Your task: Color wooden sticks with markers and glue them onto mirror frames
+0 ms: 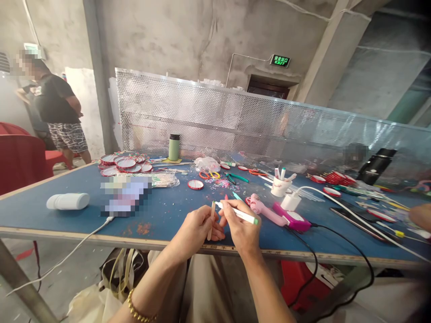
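My left hand (201,224) pinches a flat wooden stick (212,220), held upright over the table's near edge. In my right hand (245,229) is a white marker with a green end (243,215), its tip at the upper end of the stick. Green shows at the stick's top. Just beyond my hands lie a teal pen (237,197) and a pink hot glue gun (266,211). A small round red-rimmed disc (195,184) sits farther back.
Behind are pliers (237,178), scissors (209,175), a cup of markers (280,185) and a pile of red-rimmed discs (126,163). At left are a white bottle (68,201) and a phone (126,196). A magenta power strip (291,217) trails cables rightward. A person (59,103) stands far left.
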`<state>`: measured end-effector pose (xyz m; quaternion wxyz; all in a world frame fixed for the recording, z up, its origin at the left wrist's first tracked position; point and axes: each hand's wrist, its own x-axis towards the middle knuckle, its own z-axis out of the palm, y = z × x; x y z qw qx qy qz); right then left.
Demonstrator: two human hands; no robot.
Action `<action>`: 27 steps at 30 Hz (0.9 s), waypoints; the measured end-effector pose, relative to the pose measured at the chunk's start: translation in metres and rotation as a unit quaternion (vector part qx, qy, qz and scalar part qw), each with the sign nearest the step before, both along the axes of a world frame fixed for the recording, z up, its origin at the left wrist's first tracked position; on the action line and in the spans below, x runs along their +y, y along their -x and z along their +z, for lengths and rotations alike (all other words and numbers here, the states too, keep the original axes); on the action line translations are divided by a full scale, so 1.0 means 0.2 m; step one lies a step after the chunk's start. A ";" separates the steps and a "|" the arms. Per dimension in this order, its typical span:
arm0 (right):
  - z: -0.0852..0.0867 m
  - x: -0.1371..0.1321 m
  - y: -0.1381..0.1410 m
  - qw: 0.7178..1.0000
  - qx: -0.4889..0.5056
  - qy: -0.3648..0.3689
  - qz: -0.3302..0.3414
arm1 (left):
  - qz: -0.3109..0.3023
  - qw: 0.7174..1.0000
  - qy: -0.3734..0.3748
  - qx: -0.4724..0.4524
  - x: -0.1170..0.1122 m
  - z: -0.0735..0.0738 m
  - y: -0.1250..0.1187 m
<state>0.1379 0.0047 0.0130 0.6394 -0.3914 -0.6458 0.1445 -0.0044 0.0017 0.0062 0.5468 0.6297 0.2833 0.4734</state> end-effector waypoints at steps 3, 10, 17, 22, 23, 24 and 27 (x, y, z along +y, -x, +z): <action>0.00 0.00 0.00 1.000 0.003 -0.002 0.000 | -0.002 1.000 -0.001 0.001 0.00 0.00 0.00; 0.00 0.00 0.00 1.000 -0.002 0.009 0.000 | 0.005 1.000 -0.012 0.007 0.01 -0.01 0.00; 0.00 0.00 0.00 1.000 0.002 0.005 -0.001 | -0.003 1.000 -0.006 0.002 0.00 0.00 0.00; -0.01 0.00 0.00 1.000 -0.005 0.005 0.001 | -0.001 1.000 -0.005 0.006 0.00 -0.01 0.00; 0.00 0.00 0.00 1.000 -0.005 0.004 0.002 | -0.002 1.000 -0.005 0.005 0.00 0.00 0.00; 0.00 0.00 0.00 1.000 -0.004 0.004 0.002 | -0.001 1.000 -0.007 0.005 0.00 0.00 0.00; 0.00 0.00 0.00 1.000 0.003 0.002 0.000 | 0.002 1.000 -0.009 0.012 0.00 0.00 0.00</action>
